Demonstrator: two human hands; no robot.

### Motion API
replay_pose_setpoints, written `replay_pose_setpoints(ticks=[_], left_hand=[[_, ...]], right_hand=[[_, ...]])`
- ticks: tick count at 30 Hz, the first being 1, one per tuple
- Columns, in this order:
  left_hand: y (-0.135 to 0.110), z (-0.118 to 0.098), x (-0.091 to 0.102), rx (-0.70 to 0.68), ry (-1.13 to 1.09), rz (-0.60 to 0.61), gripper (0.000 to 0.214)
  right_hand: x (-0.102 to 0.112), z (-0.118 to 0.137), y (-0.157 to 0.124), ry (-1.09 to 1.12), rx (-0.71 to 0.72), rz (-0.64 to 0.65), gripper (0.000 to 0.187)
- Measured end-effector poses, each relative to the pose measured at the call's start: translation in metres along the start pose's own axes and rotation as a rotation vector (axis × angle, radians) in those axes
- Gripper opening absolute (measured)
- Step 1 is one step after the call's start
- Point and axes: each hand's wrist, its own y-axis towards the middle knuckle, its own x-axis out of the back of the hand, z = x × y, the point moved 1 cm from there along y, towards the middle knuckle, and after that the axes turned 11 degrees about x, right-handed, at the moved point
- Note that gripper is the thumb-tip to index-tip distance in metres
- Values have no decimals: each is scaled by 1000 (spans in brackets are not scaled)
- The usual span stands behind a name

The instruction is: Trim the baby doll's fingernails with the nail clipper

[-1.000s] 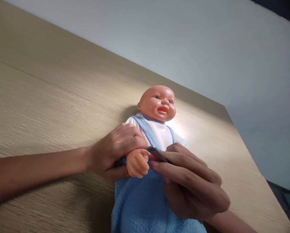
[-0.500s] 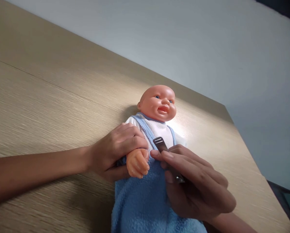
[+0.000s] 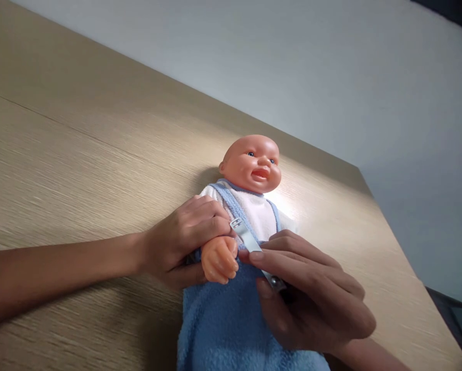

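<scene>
A baby doll (image 3: 253, 165) in blue overalls and a white top lies on its back on the wooden table. My left hand (image 3: 188, 239) is wrapped round the doll's arm, and the doll's orange plastic hand (image 3: 220, 260) sticks out from my grip. Between the fingers of my right hand (image 3: 311, 288) is a metal nail clipper (image 3: 250, 239). Its slotted lever end points up and left over the doll's chest, close to my left fingers. The clipper's pivot shows by my right thumb, while its far end is hidden in shadow under my hand.
The wooden table (image 3: 80, 154) carries a thin seam at the left. Beyond its far edge stands a pale wall (image 3: 311, 67). Something dark (image 3: 455, 319) is partly visible past the table's right edge.
In my right hand the nail clipper has turned and shifted slightly left, and its lever now looks bright instead of dark. My left hand and the doll have stayed in place.
</scene>
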Motion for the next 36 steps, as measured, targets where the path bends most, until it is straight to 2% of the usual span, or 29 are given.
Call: replay_pose_setpoints(ticks=[10, 14, 26, 32, 36], left_hand=[[0, 1, -1, 12, -32, -10, 31], [0, 0, -2, 21, -41, -17, 34], [0, 2, -1, 16, -46, 8, 33], [-4, 3, -2, -8, -49, -13, 57], [-4, 3, -3, -7, -70, -11, 61]], right_hand=[[5, 0, -7, 3, 22, -44, 28], [5, 1, -6, 12, 21, -85, 31], [5, 2, -4, 37, 15, -47, 31], [5, 1, -5, 17, 19, -38, 27], [4, 2, -5, 25, 5, -47, 25]])
